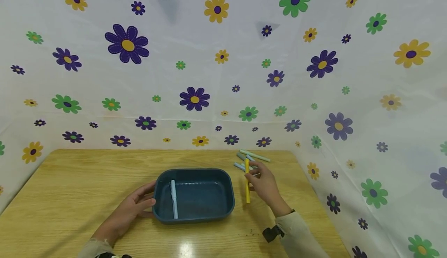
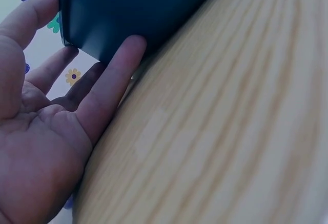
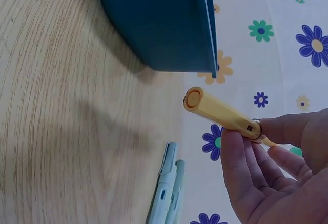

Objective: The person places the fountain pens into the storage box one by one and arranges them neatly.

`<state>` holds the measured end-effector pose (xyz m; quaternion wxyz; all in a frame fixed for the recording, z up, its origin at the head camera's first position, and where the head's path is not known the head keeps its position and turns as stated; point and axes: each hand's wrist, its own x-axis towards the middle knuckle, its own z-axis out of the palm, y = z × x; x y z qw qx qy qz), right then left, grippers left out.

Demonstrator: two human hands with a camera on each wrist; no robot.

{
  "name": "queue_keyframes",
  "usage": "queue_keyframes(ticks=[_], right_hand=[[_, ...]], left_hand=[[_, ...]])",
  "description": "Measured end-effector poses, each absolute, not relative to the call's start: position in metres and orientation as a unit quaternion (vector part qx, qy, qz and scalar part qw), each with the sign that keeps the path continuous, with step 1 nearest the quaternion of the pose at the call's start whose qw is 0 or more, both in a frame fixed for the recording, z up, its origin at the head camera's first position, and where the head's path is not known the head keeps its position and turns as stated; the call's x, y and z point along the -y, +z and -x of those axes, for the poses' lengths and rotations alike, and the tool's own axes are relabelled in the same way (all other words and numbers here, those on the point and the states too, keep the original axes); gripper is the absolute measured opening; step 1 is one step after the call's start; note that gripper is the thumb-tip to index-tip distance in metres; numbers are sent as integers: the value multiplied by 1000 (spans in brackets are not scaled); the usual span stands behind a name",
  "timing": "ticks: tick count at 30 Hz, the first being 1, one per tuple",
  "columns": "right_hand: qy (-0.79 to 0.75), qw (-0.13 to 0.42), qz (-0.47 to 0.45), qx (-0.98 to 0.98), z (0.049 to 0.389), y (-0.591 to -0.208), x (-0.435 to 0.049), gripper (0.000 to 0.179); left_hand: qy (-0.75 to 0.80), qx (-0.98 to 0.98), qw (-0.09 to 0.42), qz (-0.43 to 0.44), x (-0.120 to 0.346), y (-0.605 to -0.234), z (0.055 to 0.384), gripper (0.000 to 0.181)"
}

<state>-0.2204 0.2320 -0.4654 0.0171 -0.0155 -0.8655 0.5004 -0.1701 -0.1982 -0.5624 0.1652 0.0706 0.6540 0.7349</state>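
Observation:
A dark blue plastic tray (image 1: 193,220) stands on the table, with one pale blue pen (image 1: 175,201) lying along its left side. My left hand (image 1: 127,209) touches the tray's left end from outside; the left wrist view has its extended fingers (image 2: 110,83) against the outer wall. Just right of the tray, my right hand (image 1: 264,184) pinches a yellow pen (image 1: 247,190) between thumb and fingers, above the table. In the right wrist view the yellow pen (image 3: 220,112) points one end towards the camera.
Several pale blue, green and grey pens lie in a loose pile behind my right hand, among them a pale green pen (image 1: 256,156). The wooden table (image 1: 104,168) meets a white flowered sheet (image 1: 167,79) at the back and the sides.

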Motion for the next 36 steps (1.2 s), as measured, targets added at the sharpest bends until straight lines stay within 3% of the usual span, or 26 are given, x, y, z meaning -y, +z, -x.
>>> queue_keyframes(ticks=[36], right_hand=[[581,-9,-50,812,199,-441,-187,42]], left_hand=[[745,-646,161,-36,187,-555,165,69]])
